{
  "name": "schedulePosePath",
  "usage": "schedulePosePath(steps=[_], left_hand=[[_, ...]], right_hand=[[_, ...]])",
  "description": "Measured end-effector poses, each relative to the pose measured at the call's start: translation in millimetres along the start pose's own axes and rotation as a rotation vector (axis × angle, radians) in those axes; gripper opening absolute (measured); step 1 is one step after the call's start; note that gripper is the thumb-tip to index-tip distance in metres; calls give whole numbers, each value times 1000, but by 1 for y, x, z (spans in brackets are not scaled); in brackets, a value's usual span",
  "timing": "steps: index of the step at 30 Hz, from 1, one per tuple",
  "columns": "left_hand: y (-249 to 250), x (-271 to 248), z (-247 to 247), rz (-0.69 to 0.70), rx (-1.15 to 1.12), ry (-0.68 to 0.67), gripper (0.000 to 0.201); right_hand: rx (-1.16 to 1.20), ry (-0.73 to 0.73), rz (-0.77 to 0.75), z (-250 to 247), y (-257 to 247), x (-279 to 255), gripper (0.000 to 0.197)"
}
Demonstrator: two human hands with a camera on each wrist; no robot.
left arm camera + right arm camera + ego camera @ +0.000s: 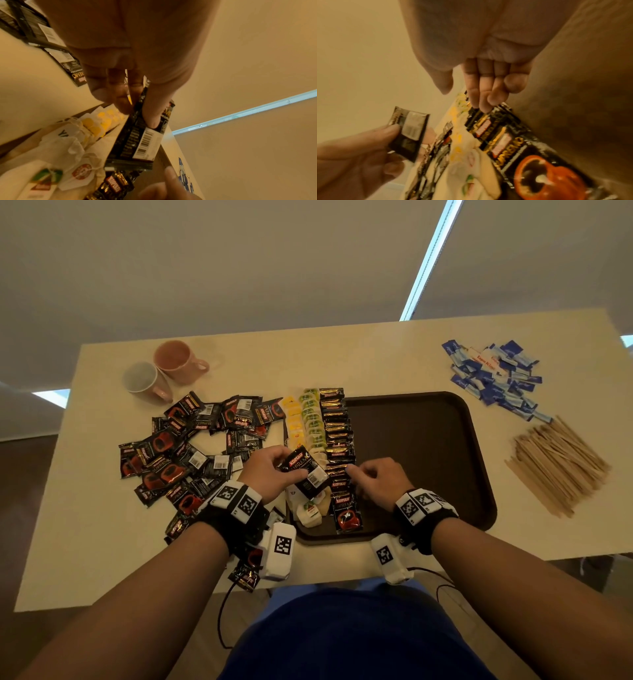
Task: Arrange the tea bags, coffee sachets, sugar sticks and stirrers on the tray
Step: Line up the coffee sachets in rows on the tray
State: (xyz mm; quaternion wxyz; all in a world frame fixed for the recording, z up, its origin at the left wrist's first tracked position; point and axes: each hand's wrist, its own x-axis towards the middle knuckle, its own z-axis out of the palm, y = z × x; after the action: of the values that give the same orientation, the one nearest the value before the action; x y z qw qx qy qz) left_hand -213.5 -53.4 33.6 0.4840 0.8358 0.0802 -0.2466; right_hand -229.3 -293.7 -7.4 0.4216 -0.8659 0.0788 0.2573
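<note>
**Coffee row under way, one sachet in hand**

A black coffee sachet (pixel 306 472) is pinched in the left hand (pixel 270 474), thumb on the barcode face, fingers behind, above the tray's near-left part. It is held tilted; its long axis runs from upper left to lower right in the head view, barcode end toward the person, and edge-on it hangs steeply in the left wrist view.

The right hand (pixel 378 481) holds nothing; its fingertips (pixel 483 108) are pressed, loosely extended, on the overlapped coffee row (pixel 337 436). That row runs away from the person, each sachet lying crosswise with only a gold-printed strip showing. Tea bags (pixel 310 422) lie in columns just left of it.

Judged next: the held sachet is best turned to match the row and slid under or against the near end while the row is pinned, so the overlap is not disturbed.

Loose sachets (pixel 191 446) are heaped left of the brown tray (pixel 445 440); sugar sticks (pixel 496 374) and stirrers (pixel 558 463) lie on the table to its right.
</note>
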Motion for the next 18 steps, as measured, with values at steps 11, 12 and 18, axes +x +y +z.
schedulePosePath(steps=[11, 12, 18], left_hand=[[13, -3, 5, 41, -128, 1, 19], [12, -3, 5, 41, -129, 1, 19], [11, 1, 4, 50, -146, -64, 23]], right_hand=[[416, -184, -40, 7, -40, 1, 41], [439, -198, -39, 8, -40, 1, 38], [614, -316, 108, 9, -35, -1, 36]])
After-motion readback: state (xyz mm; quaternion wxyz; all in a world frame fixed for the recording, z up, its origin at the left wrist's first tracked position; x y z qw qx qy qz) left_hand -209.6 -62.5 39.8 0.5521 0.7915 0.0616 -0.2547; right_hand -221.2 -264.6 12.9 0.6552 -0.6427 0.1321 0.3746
